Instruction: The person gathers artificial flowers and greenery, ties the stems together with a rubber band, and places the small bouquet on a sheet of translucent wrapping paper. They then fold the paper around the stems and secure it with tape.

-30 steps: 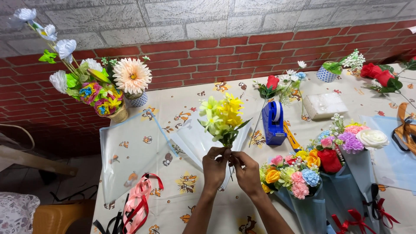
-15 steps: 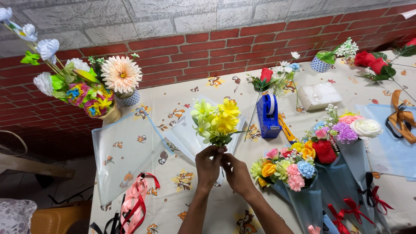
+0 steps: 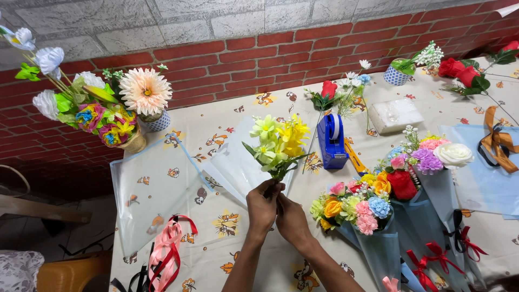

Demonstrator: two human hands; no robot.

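1. Shifted a little since the earlier frame: small bunch of yellow and pale-green artificial flowers (image 3: 278, 143) tilted slightly right, both hands in the same spot as before.
2. Left hand (image 3: 263, 204) closed around the green stems just below the blooms, fingers curled tight.
3. Right hand (image 3: 292, 219) pressed against the left, fingers wrapped on the lower stems; exact grip partly hidden.
4. Bunch held upright above the cartoon-printed cream tablecloth (image 3: 232, 227), over clear cellophane wrapping sheets (image 3: 157, 189).
5. Just right of the blooms: blue plastic tape dispenser (image 3: 331, 141).
6. Further right: two finished mixed bouquets in pale-blue wrapping (image 3: 378, 216), tied with red ribbon bows.
7. Lower left: loose red and pink ribbons (image 3: 167, 251) on the table edge.
8. Far left: woven basket of multicoloured paper flowers (image 3: 111, 124) beside a peach daisy-like flower in a small cup (image 3: 145, 92), against the red brick wall (image 3: 227, 59).
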